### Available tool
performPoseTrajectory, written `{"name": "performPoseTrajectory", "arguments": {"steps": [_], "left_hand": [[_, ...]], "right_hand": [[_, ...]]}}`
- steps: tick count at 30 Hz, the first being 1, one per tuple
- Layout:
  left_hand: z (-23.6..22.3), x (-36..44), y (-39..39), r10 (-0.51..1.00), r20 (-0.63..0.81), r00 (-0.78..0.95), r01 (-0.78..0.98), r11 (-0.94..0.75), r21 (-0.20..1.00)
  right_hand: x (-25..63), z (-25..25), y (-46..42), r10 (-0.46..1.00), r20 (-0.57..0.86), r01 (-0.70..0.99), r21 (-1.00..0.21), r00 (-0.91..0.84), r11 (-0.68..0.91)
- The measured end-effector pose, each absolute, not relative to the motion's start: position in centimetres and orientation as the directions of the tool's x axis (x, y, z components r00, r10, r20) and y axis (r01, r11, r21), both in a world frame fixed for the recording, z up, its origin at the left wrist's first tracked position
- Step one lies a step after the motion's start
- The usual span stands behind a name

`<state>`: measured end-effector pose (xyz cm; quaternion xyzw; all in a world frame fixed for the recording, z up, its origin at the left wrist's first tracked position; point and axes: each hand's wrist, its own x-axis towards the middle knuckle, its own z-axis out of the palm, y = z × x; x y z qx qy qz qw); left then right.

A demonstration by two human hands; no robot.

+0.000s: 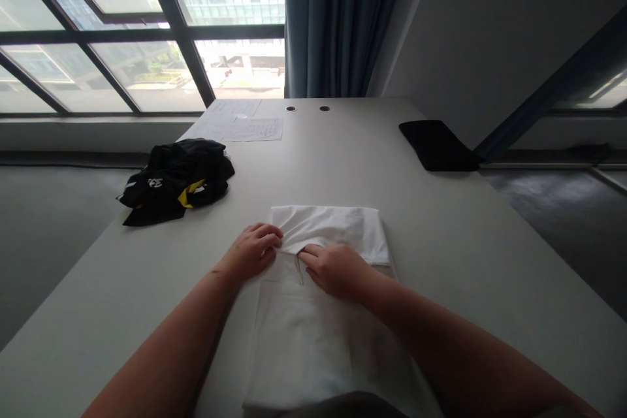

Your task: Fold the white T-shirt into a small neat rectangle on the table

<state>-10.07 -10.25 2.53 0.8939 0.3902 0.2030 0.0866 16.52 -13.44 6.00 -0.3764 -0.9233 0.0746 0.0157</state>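
A white garment (313,333) lies flat on the grey table (465,241) in front of me, its far end folded back toward me into a thick band (337,228). My left hand (252,249) rests on the left end of that fold, fingers curled and pinching the cloth edge. My right hand (333,269) sits just beside it at the middle of the fold, fingers bent and gripping the same edge. The two hands almost touch.
A crumpled black garment with yellow and white marks (179,179) lies at the table's left edge. A black flat pad (435,144) sits at the far right. Sheets of paper (245,124) lie at the far end near two cable holes (307,108), below a window and curtain.
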Motion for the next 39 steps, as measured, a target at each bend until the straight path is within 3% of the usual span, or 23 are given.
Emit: {"name": "performPoseTrajectory", "arguments": {"steps": [8,14,24,28,35,39], "left_hand": [[2.5,-10.0,-10.3,0.754,0.271,0.598,0.688,-0.657,0.308],[1.6,-9.7,-10.2,0.815,0.303,0.494,0.711,-0.579,0.399],[1.6,-10.1,-10.5,0.892,0.184,0.412,0.750,-0.447,0.487],[1.6,-10.1,-10.7,0.859,0.183,0.478,0.745,-0.507,0.434],[4.3,-9.6,-11.5,0.730,0.119,0.673,0.685,-0.676,0.270],[5.2,-8.2,-11.5,0.755,0.135,0.642,0.738,-0.656,0.156]], "right_hand": [[19.5,5.3,-11.7,0.795,0.020,0.777,-0.199,-0.606,0.597],[20.9,4.4,-11.6,0.769,-0.014,0.758,-0.183,-0.639,0.626],[21.5,2.9,-11.2,0.813,0.082,0.786,-0.218,-0.576,0.579],[22.4,2.3,-11.1,0.754,0.116,0.723,-0.223,-0.646,0.654],[24.2,2.1,-11.2,0.675,0.174,0.564,-0.424,-0.717,0.708],[25.0,2.5,-11.1,0.756,0.266,0.611,-0.460,-0.598,0.645]]}}
